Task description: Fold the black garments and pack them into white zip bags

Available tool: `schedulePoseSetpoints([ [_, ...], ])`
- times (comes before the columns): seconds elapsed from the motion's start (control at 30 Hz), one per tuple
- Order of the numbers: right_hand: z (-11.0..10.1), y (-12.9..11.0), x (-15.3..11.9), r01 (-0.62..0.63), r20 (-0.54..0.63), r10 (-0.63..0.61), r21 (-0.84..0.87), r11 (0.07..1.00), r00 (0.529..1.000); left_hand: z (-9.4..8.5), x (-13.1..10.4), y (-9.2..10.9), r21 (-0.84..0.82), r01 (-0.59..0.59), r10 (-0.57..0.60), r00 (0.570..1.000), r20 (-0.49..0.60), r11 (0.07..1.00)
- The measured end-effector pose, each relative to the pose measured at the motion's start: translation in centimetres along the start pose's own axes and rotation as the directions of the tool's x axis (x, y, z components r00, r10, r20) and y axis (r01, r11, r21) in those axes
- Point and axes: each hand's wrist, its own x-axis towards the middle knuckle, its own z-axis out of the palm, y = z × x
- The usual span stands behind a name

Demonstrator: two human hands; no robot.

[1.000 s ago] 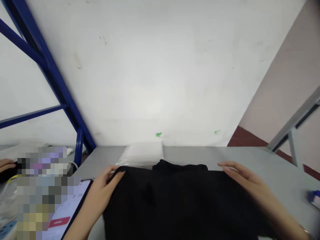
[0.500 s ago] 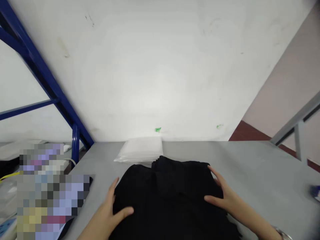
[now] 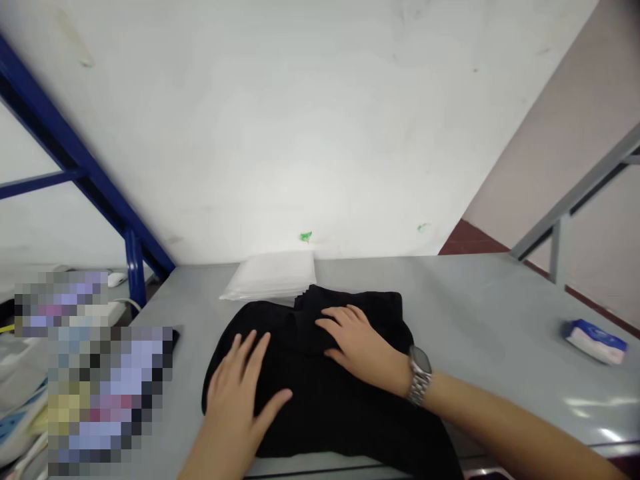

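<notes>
A folded black garment (image 3: 320, 417) lies on the grey tabletop (image 3: 480, 313), one part of it trailing down toward the front right edge. Its exact kind cannot be made out. My left hand (image 3: 235, 387) rests on the left side of the cloth, fingers spread and thumb apart. Flat on the upper middle of the garment, near its layered edge, is my right hand (image 3: 363, 347), fingers stretched out. A metal watch (image 3: 421, 375) circles my right wrist. Neither hand grips the fabric.
Against the white wall lies a stack of clear plastic bags (image 3: 273, 275). A blue and white tissue pack (image 3: 596, 341) is at the far right. Blurred-out items (image 3: 120, 393) crowd the left side, below a blue metal frame (image 3: 93, 167).
My right hand has moved from the garment's right edge inward onto its top. My left hand has turned flatter over the cloth. The view has shifted, bringing the tissue pack fully in.
</notes>
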Motion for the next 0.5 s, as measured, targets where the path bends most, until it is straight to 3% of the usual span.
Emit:
schedulePoseSetpoints([
  [0.13, 0.0, 0.9, 4.7, 0.012, 0.015, -0.011, -0.018, 1.000, 1.000, 2.0, -0.9, 1.6, 0.092, -0.031, 0.011, 0.979, 0.206, 0.995],
  [0.3, -1.6, 3.0, 8.9, -0.206, -0.160, 0.195, -0.057, 0.977, 0.968, 2.0, -1.8, 0.2, 0.095, 0.002, -0.030, 0.955, 0.297, 0.995],
  [0.4, -1.7, 1.1, 7.6, -0.251, -0.246, 0.228, -0.067, 0.966, 0.942, 1.6, -1.6, -0.3, 0.028, -0.010, 0.002, 0.961, 0.277, 1.000],
  [0.5, -0.5, -1.6, 3.9, -0.082, -0.154, 0.075, -0.041, 0.996, 0.985, 1.5, -0.6, 0.0, 0.024, -0.022, 0.016, 0.975, 0.223, 0.999],
])
